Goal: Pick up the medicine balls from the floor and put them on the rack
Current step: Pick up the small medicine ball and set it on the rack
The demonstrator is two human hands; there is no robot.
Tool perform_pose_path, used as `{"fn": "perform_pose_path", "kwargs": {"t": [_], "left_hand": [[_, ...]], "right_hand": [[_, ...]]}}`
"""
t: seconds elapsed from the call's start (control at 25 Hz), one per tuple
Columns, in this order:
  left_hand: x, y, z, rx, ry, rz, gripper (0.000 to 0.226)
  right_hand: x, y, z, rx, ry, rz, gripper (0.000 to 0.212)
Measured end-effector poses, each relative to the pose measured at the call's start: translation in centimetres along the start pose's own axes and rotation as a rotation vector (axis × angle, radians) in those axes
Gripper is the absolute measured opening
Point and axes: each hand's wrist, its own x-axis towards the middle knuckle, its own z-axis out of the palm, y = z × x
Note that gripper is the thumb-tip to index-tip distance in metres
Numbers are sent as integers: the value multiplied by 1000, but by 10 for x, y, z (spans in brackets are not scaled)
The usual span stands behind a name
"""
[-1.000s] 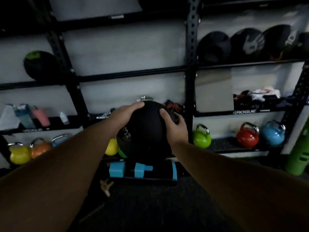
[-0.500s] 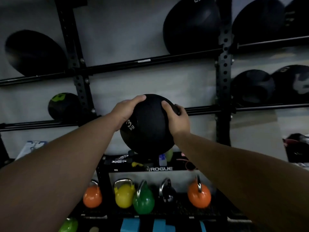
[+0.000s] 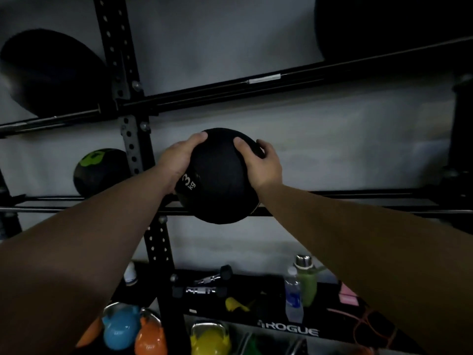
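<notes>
A black medicine ball (image 3: 217,180) marked "3 kg" is held between both hands at the level of the middle rails of the black rack (image 3: 332,198). My left hand (image 3: 179,157) grips its left side and my right hand (image 3: 261,165) grips its upper right. The ball's lower part overlaps the two horizontal rails; I cannot tell whether it rests on them. Another black ball with a green mark (image 3: 98,170) sits on the same rails, left of the upright post (image 3: 133,139).
Large black balls sit on the upper rails at the left (image 3: 48,70) and top right (image 3: 384,24). Below, a shelf holds a small dumbbell (image 3: 202,290), bottles (image 3: 294,295) and bands. Coloured kettlebells (image 3: 122,329) stand under it. A grey wall is behind.
Both hands have carried the ball up and forward from near the floor shelf to the middle rails. The view has closed in on the rack and tilted up.
</notes>
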Motion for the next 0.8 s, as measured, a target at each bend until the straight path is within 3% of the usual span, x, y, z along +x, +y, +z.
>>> {"fn": "perform_pose_path", "kwargs": {"t": [0.16, 0.36, 0.44, 0.52, 0.6, 0.68, 0.8], "left_hand": [[103, -48, -26, -37, -50, -33, 38], [239, -135, -63, 58, -107, -105, 73], [265, -162, -68, 248, -153, 49, 74], [285, -174, -67, 499, -160, 282, 88], [297, -179, -72, 606, -160, 419, 100], [301, -180, -86, 625, -168, 457, 95], [301, -167, -108, 724, -121, 314, 70]], "right_hand": [[77, 47, 61, -2, 17, 8, 91], [166, 133, 145, -96, 62, 67, 86], [187, 167, 173, -197, 45, 21, 84], [202, 185, 193, -293, 72, -48, 81], [214, 192, 205, -314, 94, -73, 78], [217, 189, 211, -329, 49, -103, 80], [208, 185, 213, -498, -127, -205, 74]]}}
